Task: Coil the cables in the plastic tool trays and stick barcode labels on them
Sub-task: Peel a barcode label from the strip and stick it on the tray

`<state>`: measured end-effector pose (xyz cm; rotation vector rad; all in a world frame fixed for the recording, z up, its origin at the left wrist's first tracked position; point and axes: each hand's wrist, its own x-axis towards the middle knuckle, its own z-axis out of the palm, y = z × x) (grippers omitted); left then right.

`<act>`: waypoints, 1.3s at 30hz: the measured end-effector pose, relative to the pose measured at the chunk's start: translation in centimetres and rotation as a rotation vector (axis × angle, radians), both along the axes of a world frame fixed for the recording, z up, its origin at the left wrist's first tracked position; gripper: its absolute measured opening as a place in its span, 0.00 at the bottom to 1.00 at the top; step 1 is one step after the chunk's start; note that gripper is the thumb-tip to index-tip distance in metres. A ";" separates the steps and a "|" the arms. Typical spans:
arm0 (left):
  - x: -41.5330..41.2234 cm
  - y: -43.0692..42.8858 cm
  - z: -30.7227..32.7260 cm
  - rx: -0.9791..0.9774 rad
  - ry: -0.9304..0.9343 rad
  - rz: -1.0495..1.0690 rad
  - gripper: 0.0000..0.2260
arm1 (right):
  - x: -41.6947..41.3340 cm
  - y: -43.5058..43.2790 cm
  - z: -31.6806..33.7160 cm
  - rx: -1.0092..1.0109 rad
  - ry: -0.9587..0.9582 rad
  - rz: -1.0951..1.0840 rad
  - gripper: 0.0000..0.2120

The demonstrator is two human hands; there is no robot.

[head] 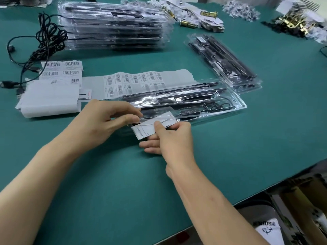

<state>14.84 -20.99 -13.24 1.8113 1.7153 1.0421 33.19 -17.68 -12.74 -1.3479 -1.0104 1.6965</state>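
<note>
Green mat covers the table (pixel 177 174), and a clear plastic tray (pixel 237 105) lies on it just ahead of the person, long side running left to right. Inside the tray a thin black cable (pixel 218 105) sits in loops toward the right end, next to long black tools.

The left hand (pixel 104 121) is at the near left end of the tray. Its thumb and forefinger are closed together and pinch the edge of the tray there, and the other fingers are curled under. The right hand (pixel 169 138) holds a white paper strip (pixel 150 127) with a little print on it. The thumb presses on top and the fingers lie stretched below, so the strip is clamped between them. The strip touches the near edge of the tray.

Behind the tray a label sheet (pixel 134 82) with barcodes lies flat, partly under the tray. Left of it is a pile of paper (pixel 49 99) with more barcode labels on top. Loose cables (pixel 44 38) lie tangled at the far left. A stack of trays (pixel 113 25) stands at the back, and two more trays (pixel 224 62) lie one on the other at the right, well apart from the hands. Brass parts (pixel 208 14) and paper scraps lie along the far edge
</note>
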 end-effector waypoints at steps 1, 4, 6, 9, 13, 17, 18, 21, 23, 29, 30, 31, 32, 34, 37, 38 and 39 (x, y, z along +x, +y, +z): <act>0.0 0.0 0.0 0.007 0.006 0.002 0.12 | 0.0 0.0 0.0 -0.006 0.006 0.019 0.11; 0.0 0.0 -0.1 0.013 0.018 0.002 0.11 | 0.2 -0.2 0.2 -0.083 0.128 0.014 0.14; 0.0 0.0 -0.1 0.020 0.019 0.002 0.11 | 0.1 -0.4 0.3 -0.137 0.226 -0.019 0.13; 0.1 0.0 -0.1 0.031 0.017 -0.001 0.10 | -0.5 -0.8 0.4 -0.167 0.288 -0.093 0.10; 0.3 0.0 -0.1 0.049 0.031 -0.007 0.11 | -1.5 -1.1 0.3 -0.128 0.231 -0.125 0.12; 0.2 -0.1 -0.1 0.054 0.026 0.005 0.11 | -1.5 -0.8 0.2 -0.078 0.174 -0.071 0.11; 0.1 -0.1 -0.2 0.050 0.023 0.001 0.09 | -1.4 -0.7 0.2 -0.064 0.174 -0.054 0.11; 0.0 -0.2 -0.3 0.052 0.038 -0.013 0.08 | -0.2 -0.4 0.1 -0.040 0.170 0.018 0.08; -0.1 -0.2 -0.3 0.063 0.043 -0.008 0.09 | 0.7 0.0 0.1 -0.046 0.116 0.062 0.11; 0.0 -0.3 -0.4 0.085 0.011 -0.010 0.07 | 1.9 1.5 -0.2 0.018 -0.120 0.121 0.10; 0.0 -0.3 -0.3 0.083 0.009 -0.015 0.08 | 2.1 1.7 -0.2 0.041 -0.160 0.138 0.10; -0.1 -0.4 -0.3 0.075 0.004 -0.020 0.08 | 2.2 2.0 -0.2 0.055 -0.181 0.151 0.10; -0.1 -0.4 -0.2 0.068 0.006 -0.020 0.08 | 2.4 2.2 -0.2 0.046 -0.175 0.159 0.10; -0.1 -0.6 -0.1 0.071 0.046 -0.008 0.11 | 2.7 2.5 0.0 -0.032 -0.091 0.163 0.10; 0.5 -0.7 0.0 0.130 0.168 0.000 0.16 | 2.7 2.7 0.2 -0.153 0.065 0.143 0.09; 0.8 -0.7 0.0 0.149 0.195 0.003 0.16 | 2.7 2.8 0.3 -0.183 0.103 0.131 0.08; 1.0 -0.7 0.0 0.163 0.206 0.008 0.16 | 2.7 2.8 0.3 -0.214 0.136 0.115 0.07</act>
